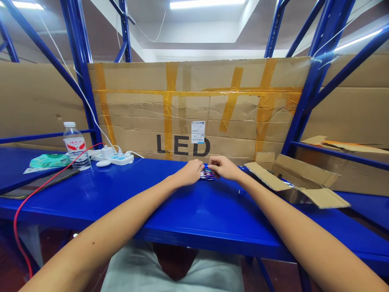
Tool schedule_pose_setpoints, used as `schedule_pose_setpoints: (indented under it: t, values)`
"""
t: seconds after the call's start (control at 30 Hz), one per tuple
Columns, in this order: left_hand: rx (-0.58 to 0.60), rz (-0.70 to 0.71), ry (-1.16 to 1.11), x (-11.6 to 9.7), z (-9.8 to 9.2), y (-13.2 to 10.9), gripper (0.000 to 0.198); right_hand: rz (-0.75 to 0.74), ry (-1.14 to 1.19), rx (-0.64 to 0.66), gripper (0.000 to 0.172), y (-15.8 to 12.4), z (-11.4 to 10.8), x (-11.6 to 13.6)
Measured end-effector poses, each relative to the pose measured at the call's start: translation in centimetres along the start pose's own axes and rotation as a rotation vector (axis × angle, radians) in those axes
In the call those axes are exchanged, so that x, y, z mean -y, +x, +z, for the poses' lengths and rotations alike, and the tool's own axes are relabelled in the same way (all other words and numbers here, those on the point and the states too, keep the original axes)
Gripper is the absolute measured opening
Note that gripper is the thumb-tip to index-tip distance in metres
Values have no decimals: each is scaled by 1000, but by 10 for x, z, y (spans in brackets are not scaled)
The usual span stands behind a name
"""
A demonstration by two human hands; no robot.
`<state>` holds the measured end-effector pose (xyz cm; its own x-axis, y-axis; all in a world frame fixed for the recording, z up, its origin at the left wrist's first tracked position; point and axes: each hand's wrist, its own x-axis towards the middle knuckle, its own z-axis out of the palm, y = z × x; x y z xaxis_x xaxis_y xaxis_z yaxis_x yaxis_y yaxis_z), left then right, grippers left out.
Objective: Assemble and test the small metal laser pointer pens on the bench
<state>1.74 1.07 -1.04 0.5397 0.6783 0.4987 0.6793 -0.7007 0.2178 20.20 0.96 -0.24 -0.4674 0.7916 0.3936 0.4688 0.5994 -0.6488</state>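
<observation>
Your forearms reach in from the lower corners over the blue bench (136, 178). Right of center, a small blue loop (241, 193) lies apart. Beyond it, at center, slim shiny pens (207, 175) look already lined up; what remains to be done with them cannot be told. Your left hand (192, 171) bends inward, fingertips bunched at their left; your right hand (223, 167) curls at their right, its exact pinch unclear. Behind stands an "LED" carton (146, 109).

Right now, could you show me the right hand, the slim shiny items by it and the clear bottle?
Right hand (225, 167): head view, on the back of the hand.
Slim shiny items (207, 174): head view, middle of the cluster.
Clear bottle (75, 144): head view, on its label.
</observation>
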Motion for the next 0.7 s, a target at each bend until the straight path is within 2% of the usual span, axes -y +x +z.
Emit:
schedule_pose_setpoints:
  t: [0.1,0.2,0.33,0.5,0.57,0.7]
  values:
    - [49,-14,-61,1,-2,-1,25,-7,-21,8,14,-1,0,0]
    - [20,-1,-126,-1,-5,-5,21,13,21,29,13,-1,-1,0]
    - [-46,86,-80,-3,-6,-8,15,122,190,106,16,-2,-3,2]
    - [-108,210,-9,-2,-3,-8,6,263,448,115,21,-4,-2,8]
    - [-124,222,-1,-4,-3,-8,4,255,470,118,22,-4,-3,10]
    - [-150,184,-8,-9,-2,-7,7,180,349,107,23,-2,-9,10]
